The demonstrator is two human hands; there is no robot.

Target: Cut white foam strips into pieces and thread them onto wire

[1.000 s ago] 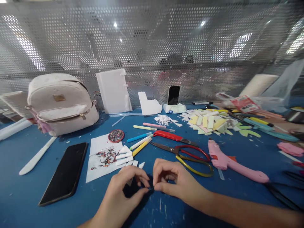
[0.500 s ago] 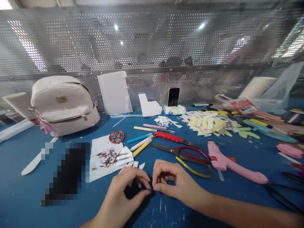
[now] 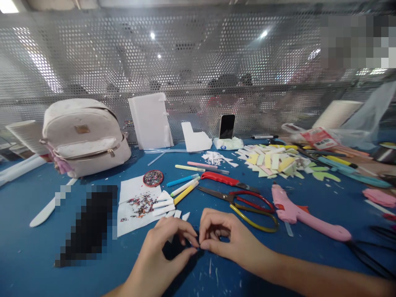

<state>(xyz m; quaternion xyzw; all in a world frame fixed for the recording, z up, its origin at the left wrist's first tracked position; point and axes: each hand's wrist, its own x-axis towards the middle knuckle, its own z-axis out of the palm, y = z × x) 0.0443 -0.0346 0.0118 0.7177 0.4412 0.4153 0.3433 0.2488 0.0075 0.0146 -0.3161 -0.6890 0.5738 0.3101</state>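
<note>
My left hand (image 3: 165,243) and my right hand (image 3: 229,239) meet at the fingertips just above the blue table (image 3: 102,280). Thumb and fingers are pinched on both sides, and whatever lies between them is too small to make out. Just beyond my left hand are small white strips (image 3: 163,211) and a paper sheet (image 3: 131,187) scattered with dark, colourful bits. A round red-rimmed dish (image 3: 153,178) of similar bits sits at the sheet's top edge. Scissors (image 3: 224,197) with red and yellow handles lie past my right hand, beside a red-handled cutter (image 3: 221,179).
On the right rests a pink glue gun (image 3: 315,220). Blue, green and yellow markers (image 3: 182,180) lie mid-table. Behind are a paper-strip pile (image 3: 272,161), a phone (image 3: 227,126) and a white folder (image 3: 151,121). A pale backpack (image 3: 86,140) stands left, before a perforated metal screen (image 3: 192,62).
My hands hold nearly the same pinched pose, fingertips slightly closer together. The whole view has shifted slightly. Nothing on the table has visibly moved.
</note>
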